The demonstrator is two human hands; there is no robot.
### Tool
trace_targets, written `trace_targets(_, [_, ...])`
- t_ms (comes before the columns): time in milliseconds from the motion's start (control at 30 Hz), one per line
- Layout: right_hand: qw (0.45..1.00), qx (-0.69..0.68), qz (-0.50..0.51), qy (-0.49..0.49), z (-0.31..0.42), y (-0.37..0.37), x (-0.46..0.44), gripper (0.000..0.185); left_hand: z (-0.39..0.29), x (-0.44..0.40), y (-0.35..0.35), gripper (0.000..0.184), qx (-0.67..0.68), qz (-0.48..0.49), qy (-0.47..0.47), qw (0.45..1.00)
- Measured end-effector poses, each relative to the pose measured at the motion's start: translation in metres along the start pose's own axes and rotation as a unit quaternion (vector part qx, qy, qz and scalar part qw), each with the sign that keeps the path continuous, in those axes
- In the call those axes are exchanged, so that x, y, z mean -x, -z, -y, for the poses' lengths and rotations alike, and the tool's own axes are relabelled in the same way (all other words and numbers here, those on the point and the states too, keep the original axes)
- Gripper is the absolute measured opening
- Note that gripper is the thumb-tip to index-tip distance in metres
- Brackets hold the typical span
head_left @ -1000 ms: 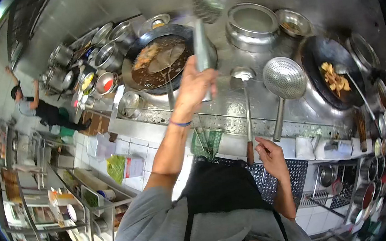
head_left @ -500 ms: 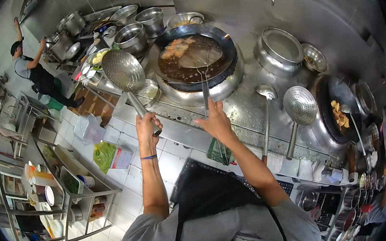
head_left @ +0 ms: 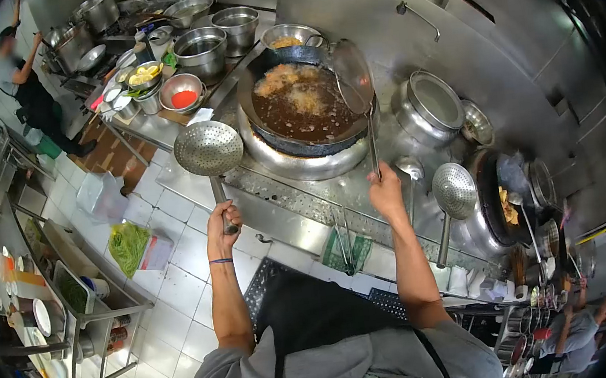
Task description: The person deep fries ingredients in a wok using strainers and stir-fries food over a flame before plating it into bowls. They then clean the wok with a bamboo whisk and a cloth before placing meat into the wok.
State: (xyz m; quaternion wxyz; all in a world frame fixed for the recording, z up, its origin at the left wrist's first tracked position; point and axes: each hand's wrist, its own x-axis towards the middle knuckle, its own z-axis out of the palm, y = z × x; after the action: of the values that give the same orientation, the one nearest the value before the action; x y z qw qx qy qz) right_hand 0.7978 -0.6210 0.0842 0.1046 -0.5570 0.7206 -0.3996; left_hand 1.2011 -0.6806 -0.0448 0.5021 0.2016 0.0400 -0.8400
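My left hand [head_left: 223, 219] is wrapped round the handle of a perforated ladle [head_left: 208, 149], whose bowl is left of the big wok, over the counter's front edge. In my right hand [head_left: 385, 188] is the handle of a wire skimmer [head_left: 352, 77]. The skimmer's mesh is raised at the right rim of the wok [head_left: 250, 109]. Pieces of frying food [head_left: 288, 78] bubble in dark oil at the back and middle of that wok. Another perforated ladle [head_left: 454, 189] lies on the steel stove top to the right of my right hand.
Steel bowls, one with red contents [head_left: 183, 97], stand left of the wok. A large pot [head_left: 435, 101] and a second wok [head_left: 490, 199] with food are on the right. A person [head_left: 34, 88] stands far left; others are at the lower right. Shelves [head_left: 84, 315] are lower left.
The skimmer has gone from the oil up to the wok's right rim, now held by my right hand. My left hand has brought the perforated ladle from above the wok to its left.
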Motion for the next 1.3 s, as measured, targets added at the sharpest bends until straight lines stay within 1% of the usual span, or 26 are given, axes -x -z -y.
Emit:
trace_targets(33, [0.999, -0.030, -0.023, 0.010, 0.003, -0.006, -0.002, 0.020, -0.002, 0.002, -0.001, 0.007, -0.010, -0.010, 0.001, 1.000])
trace_targets(67, [0.987, -0.131, 0.023, -0.089, 0.005, -0.006, -0.002, 0.016, -0.004, 0.005, -0.002, 0.006, -0.021, -0.019, 0.002, 1.000])
trace_targets(100, [0.953, -0.231, 0.067, -0.186, 0.046, 0.005, -0.002, 0.012, -0.007, 0.007, -0.005, 0.006, -0.033, -0.027, 0.002, 0.999])
trace_targets(133, [0.897, -0.326, 0.111, -0.277, 0.070, 0.008, -0.003, 0.009, -0.008, 0.010, -0.008, 0.008, -0.032, -0.038, 0.002, 0.999])
trace_targets(200, [0.838, -0.430, 0.114, -0.314, 0.073, -0.008, -0.007, 0.003, -0.009, 0.014, -0.014, 0.015, -0.029, -0.062, -0.001, 0.998])
trace_targets(233, [0.803, -0.480, 0.116, -0.332, 0.074, -0.014, -0.010, 0.004, -0.010, 0.015, -0.015, 0.016, -0.043, -0.069, -0.004, 0.997])
trace_targets(333, [0.723, -0.558, 0.134, -0.386, 0.080, -0.027, -0.026, 0.002, -0.013, 0.020, -0.020, 0.022, -0.086, -0.090, -0.010, 0.992])
trace_targets(400, [0.697, -0.587, 0.161, -0.379, 0.075, -0.039, -0.037, 0.002, -0.016, 0.021, -0.017, 0.022, -0.083, -0.087, -0.006, 0.993])
trace_targets(467, [0.674, -0.606, 0.195, -0.374, 0.054, -0.055, -0.049, 0.005, -0.018, 0.020, -0.014, 0.024, -0.071, -0.081, 0.005, 0.994])
trace_targets(567, [0.677, -0.610, 0.225, -0.346, 0.051, -0.059, -0.052, 0.007, -0.023, 0.019, -0.007, 0.021, -0.086, -0.061, 0.025, 0.994])
trace_targets(667, [0.700, -0.587, 0.231, -0.336, 0.053, -0.053, -0.046, 0.009, -0.023, 0.020, -0.008, 0.022, -0.078, -0.062, 0.018, 0.995])
trace_targets(733, [0.688, -0.592, 0.249, -0.338, 0.040, -0.052, -0.053, 0.010, -0.025, 0.019, -0.009, 0.022, -0.073, -0.061, 0.024, 0.995])
trace_targets(767, [0.681, -0.595, 0.258, -0.340, 0.034, -0.053, -0.056, 0.011, -0.026, 0.019, -0.009, 0.022, -0.071, -0.062, 0.027, 0.995])
trace_targets(867, [0.600, -0.668, 0.220, -0.381, 0.041, -0.058, -0.064, 0.013, -0.027, 0.020, -0.010, 0.022, -0.047, -0.039, 0.038, 0.997])
trace_targets(967, [0.613, -0.659, 0.180, -0.398, 0.073, -0.055, -0.061, 0.013, -0.027, 0.025, -0.012, 0.023, -0.066, -0.025, 0.040, 0.997])
trace_targets(1067, [0.632, -0.639, 0.192, -0.394, 0.066, -0.056, -0.072, 0.012, -0.022, 0.033, -0.026, 0.028, -0.074, -0.025, 0.037, 0.996])
trace_targets(1167, [0.694, -0.588, 0.212, -0.357, 0.048, -0.055, -0.068, 0.011, -0.023, 0.034, -0.035, 0.030, -0.098, -0.017, 0.031, 0.995])
trace_targets(1200, [0.719, -0.555, 0.204, -0.366, 0.056, -0.047, -0.064, 0.010, -0.023, 0.034, -0.038, 0.031, -0.109, -0.013, 0.029, 0.994])
trace_targets(1300, [0.757, -0.504, 0.265, -0.322, 0.035, -0.034, -0.052, 0.008, -0.026, 0.032, -0.051, 0.033, -0.133, -0.011, 0.029, 0.991])
